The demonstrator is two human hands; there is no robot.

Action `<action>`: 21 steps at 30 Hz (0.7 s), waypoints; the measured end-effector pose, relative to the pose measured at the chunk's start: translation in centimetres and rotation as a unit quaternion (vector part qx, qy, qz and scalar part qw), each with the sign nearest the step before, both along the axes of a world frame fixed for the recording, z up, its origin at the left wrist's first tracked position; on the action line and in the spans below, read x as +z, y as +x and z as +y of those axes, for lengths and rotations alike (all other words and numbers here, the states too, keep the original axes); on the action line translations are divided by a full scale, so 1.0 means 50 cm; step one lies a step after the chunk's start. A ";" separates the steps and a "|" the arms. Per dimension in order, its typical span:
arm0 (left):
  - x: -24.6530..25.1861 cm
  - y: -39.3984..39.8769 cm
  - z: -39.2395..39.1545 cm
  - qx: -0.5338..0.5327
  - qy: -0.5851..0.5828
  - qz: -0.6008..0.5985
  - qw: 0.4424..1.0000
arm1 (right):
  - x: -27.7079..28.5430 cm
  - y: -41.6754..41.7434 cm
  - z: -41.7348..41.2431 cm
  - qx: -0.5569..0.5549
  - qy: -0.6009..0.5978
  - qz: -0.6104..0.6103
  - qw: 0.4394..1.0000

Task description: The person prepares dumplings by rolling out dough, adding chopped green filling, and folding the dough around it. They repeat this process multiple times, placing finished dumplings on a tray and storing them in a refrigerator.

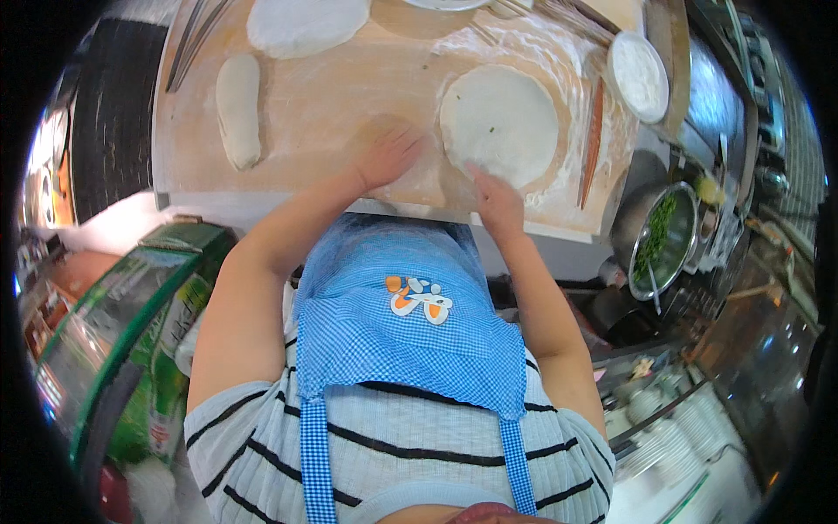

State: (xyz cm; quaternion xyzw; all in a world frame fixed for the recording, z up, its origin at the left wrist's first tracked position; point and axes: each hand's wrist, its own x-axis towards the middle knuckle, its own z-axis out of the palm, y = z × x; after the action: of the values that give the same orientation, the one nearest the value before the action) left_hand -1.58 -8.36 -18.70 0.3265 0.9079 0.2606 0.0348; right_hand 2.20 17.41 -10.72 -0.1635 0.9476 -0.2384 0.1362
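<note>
A thin round sheet of dough (501,121) with a couple of green flecks lies on a floured wooden board (327,111). At its near edge is my right hand (501,203); the blurred fingertips overlap the rim, and whether they grip it is unclear. My left hand (389,157) is palm down over the board, left of the sheet, blurred and holding nothing. Farther left lies a long, smooth log of dough (239,111). A larger flat piece of dough (308,26) at the back is cut off by the picture's top edge.
A tapered wooden rolling pin (592,144) lies right of the sheet, near a bowl of flour (638,77). Beyond the board's right edge stands a metal bowl of chopped greens (661,239) with a spoon. Long thin rods (193,46) lie at back left.
</note>
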 end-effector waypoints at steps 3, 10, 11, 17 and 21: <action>0.023 -0.093 0.073 -0.052 0.021 0.041 0.998 | -0.030 0.064 -0.019 -0.044 0.015 -0.040 0.998; 0.071 -0.157 0.205 -0.251 -0.105 0.084 0.959 | -0.030 0.056 -0.055 -0.072 0.108 -0.070 0.989; 0.071 -0.156 0.213 -0.259 -0.128 0.080 0.954 | -0.039 0.060 -0.053 -0.074 0.115 -0.070 0.988; 0.085 -0.159 0.225 -0.282 -0.179 0.077 0.939 | -0.021 0.057 -0.043 -0.085 0.091 -0.050 0.991; 0.087 -0.153 0.236 -0.281 -0.147 0.052 0.947 | -0.056 0.094 -0.026 -0.099 0.027 0.035 0.994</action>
State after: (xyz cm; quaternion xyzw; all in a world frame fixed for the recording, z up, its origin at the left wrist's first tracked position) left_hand -9.26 3.47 -14.37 0.5726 0.8081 0.0871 0.1072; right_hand 6.90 16.09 -13.49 -0.0734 0.9695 -0.2187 0.0833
